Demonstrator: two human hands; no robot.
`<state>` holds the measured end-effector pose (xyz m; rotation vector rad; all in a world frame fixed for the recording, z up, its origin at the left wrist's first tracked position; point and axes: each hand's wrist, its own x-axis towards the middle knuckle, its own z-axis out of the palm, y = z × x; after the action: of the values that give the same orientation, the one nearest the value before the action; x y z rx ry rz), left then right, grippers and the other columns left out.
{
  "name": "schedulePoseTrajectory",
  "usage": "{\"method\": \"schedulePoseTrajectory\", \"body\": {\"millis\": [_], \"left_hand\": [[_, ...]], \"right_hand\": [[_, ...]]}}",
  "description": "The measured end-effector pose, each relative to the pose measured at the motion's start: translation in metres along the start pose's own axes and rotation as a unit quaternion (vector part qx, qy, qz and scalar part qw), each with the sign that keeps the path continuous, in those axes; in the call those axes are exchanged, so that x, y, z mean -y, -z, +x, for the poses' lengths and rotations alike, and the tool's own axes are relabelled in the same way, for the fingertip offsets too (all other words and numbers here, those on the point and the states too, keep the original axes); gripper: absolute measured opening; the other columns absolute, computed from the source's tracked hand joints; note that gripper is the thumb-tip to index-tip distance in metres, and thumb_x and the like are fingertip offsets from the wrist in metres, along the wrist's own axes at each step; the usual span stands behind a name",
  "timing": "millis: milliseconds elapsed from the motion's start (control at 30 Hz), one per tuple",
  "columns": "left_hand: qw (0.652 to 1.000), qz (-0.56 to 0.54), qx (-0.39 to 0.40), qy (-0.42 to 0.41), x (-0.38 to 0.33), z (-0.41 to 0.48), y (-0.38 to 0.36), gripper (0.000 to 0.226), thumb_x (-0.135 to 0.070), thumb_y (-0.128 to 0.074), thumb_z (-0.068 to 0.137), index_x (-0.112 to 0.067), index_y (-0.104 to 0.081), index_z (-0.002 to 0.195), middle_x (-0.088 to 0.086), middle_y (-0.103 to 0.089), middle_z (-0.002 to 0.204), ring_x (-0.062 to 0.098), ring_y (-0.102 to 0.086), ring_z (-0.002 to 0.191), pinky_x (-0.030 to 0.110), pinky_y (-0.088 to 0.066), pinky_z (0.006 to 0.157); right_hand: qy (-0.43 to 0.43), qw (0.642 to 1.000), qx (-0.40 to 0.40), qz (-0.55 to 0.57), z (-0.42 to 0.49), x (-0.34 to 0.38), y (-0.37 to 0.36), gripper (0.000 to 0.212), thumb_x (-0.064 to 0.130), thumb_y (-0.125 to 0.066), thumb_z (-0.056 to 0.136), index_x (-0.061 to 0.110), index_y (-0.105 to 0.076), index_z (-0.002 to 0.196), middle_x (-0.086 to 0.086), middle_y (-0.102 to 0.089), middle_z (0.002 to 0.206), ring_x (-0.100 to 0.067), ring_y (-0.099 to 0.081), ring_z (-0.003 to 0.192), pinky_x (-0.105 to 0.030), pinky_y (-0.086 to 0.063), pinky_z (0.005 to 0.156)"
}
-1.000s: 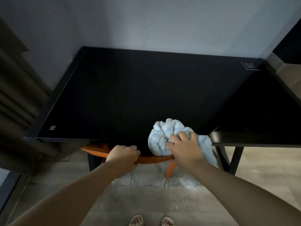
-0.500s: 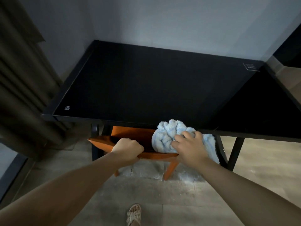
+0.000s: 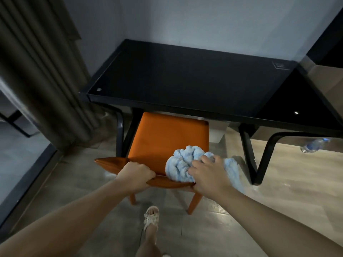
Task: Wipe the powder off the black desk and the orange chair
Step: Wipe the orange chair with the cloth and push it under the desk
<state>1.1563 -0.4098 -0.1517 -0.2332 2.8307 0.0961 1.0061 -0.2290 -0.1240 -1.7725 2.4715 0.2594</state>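
gripping: my left hand (image 3: 137,175) is curled tight round the near top rail of the orange chair (image 3: 165,140), thumb under, fingers over the edge.
bunching: my right hand (image 3: 207,175) has fingers closed into the blue cloth (image 3: 182,165), pressing it down at the chair's near-right corner, w/ part of the cloth spilling off the right side.
chair spot: seat pokes out from under the black desk (image 3: 185,80), far end of the seat tucked beneath the desk's front edge, near end toward me.
desk: top looks plain dark and glossy, no white patches i can make out, so prob done. it's dim tho, can't rule out a faint film.
chair seat: the orange part in view looks clean too, no obvious powder, but the bit under the cloth and the bit under the desk are hidden.
floor: pale dusty smear on the tiles just right of the chair's near legs, prob fallen powder. not part of the job as worded.
left to do: i'd say the seat wipe, then rail & edges. desk approx finished, chair barely begun.
other: plastic bottle (image 3: 313,145) lies on the floor well right of the chair, curtain (image 3: 37,71) hangs to the chair's left, my sandalled foot (image 3: 151,217) is just behind the chair.
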Motion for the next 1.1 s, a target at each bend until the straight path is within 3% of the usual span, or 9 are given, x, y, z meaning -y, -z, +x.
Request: {"method": "schedulePoseTrajectory", "body": {"millis": [267,367,533,633,900,1000,1100], "left_hand": [[0.999,-0.018,0.021,0.027,-0.039,-0.072,-0.031,0.014,-0.029,-0.053,0.089,-0.025,-0.065,0.093,-0.006,-0.069,0.097,0.011,-0.064,0.091,0.023,-0.048,0.073],[1.0,-0.021,0.011,0.018,-0.049,-0.094,-0.04,0.017,-0.035,-0.054,0.089,-0.025,-0.065,0.096,-0.007,-0.068,0.1,0.012,-0.063,0.092,0.022,-0.04,0.07],[0.999,-0.029,0.012,0.03,-0.062,-0.135,-0.045,0.014,-0.027,-0.054,0.086,-0.022,-0.066,0.088,-0.005,-0.07,0.095,0.014,-0.064,0.087,0.025,-0.043,0.068],[0.999,-0.016,0.026,0.02,-0.07,-0.16,-0.048,0.012,-0.025,-0.054,0.086,-0.022,-0.066,0.089,-0.004,-0.07,0.095,0.016,-0.065,0.087,0.025,-0.039,0.064],[0.999,-0.005,0.035,0.013,-0.088,-0.195,-0.053,0.013,-0.026,-0.053,0.091,-0.023,-0.065,0.096,-0.005,-0.069,0.098,0.014,-0.065,0.087,0.027,-0.05,0.077],[0.999,-0.025,0.028,0.015,-0.09,-0.196,-0.052,0.014,-0.027,-0.053,0.091,-0.023,-0.064,0.098,-0.005,-0.069,0.1,0.014,-0.065,0.089,0.026,-0.049,0.077],[0.996,-0.072,0.056,0.019,-0.086,-0.194,-0.046,0.022,-0.041,-0.056,0.087,-0.027,-0.064,0.101,-0.008,-0.067,0.103,0.012,-0.063,0.094,0.024,-0.046,0.077]], "right_hand": [[0.018,0.999,0.038,0.022,-0.068,0.046,-0.01,0.028,0.036,-0.056,0.081,0.027,-0.062,0.107,0.008,-0.054,0.108,-0.022,-0.04,0.111,-0.042,-0.024,0.087],[0.009,0.998,0.045,0.033,-0.087,0.062,-0.013,0.031,0.034,-0.055,0.079,0.028,-0.061,0.109,0.009,-0.052,0.108,-0.021,-0.04,0.112,-0.041,-0.023,0.087],[-0.006,0.998,0.061,0.02,-0.113,0.095,-0.01,0.029,0.037,-0.057,0.076,0.028,-0.061,0.103,0.01,-0.051,0.106,-0.019,-0.041,0.11,-0.037,-0.019,0.077],[-0.019,0.998,0.062,0.027,-0.132,0.115,-0.01,0.031,0.04,-0.055,0.076,0.027,-0.061,0.103,0.009,-0.052,0.108,-0.021,-0.041,0.112,-0.038,-0.021,0.08],[-0.04,0.997,0.051,0.03,-0.167,0.141,-0.021,0.033,0.038,-0.058,0.073,0.029,-0.06,0.105,0.008,-0.051,0.108,-0.021,-0.041,0.111,-0.038,-0.021,0.08],[-0.04,0.996,0.07,0.041,-0.164,0.136,-0.024,0.045,0.051,-0.061,0.071,0.031,-0.057,0.111,0.01,-0.048,0.115,-0.019,-0.036,0.114,-0.039,-0.022,0.085],[-0.038,0.988,0.11,0.102,-0.158,0.119,-0.022,0.051,0.073,-0.056,0.064,0.037,-0.053,0.1,0.016,-0.043,0.105,-0.012,-0.035,0.108,-0.039,-0.027,0.086]]}}
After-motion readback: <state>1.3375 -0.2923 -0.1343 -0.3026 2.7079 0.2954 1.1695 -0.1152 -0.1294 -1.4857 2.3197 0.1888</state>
